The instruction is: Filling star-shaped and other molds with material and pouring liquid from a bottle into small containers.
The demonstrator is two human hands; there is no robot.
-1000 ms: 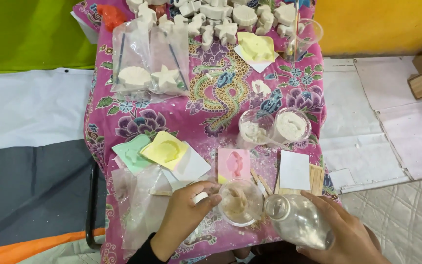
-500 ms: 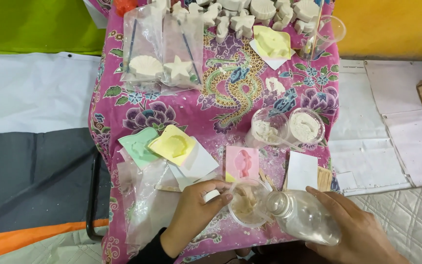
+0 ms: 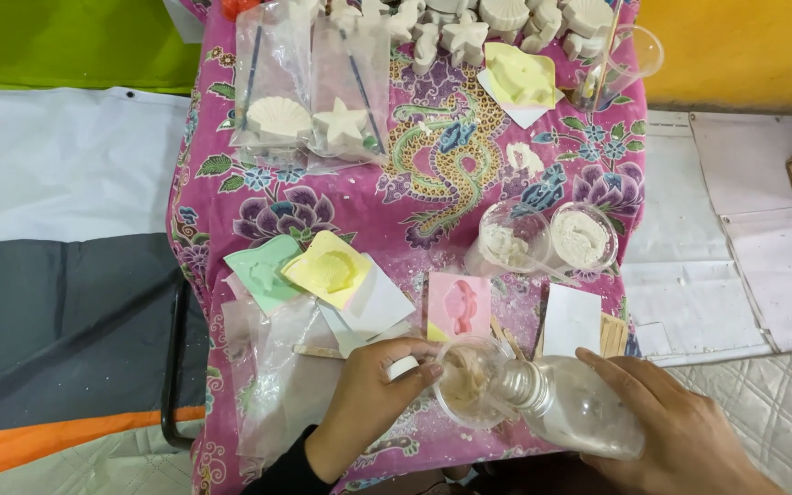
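The clear plastic bottle (image 3: 579, 417) lies tipped almost flat, its open neck over the rim of my small clear cup (image 3: 471, 392). The cup stands upright on the pink cloth, holding what looks like pale beige mix.

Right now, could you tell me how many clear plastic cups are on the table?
4: one cup at the left hand, two side by side, one at the far edge.

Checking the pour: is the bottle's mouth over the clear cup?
Yes, the right hand tilts the plastic bottle so its mouth sits over the clear cup.
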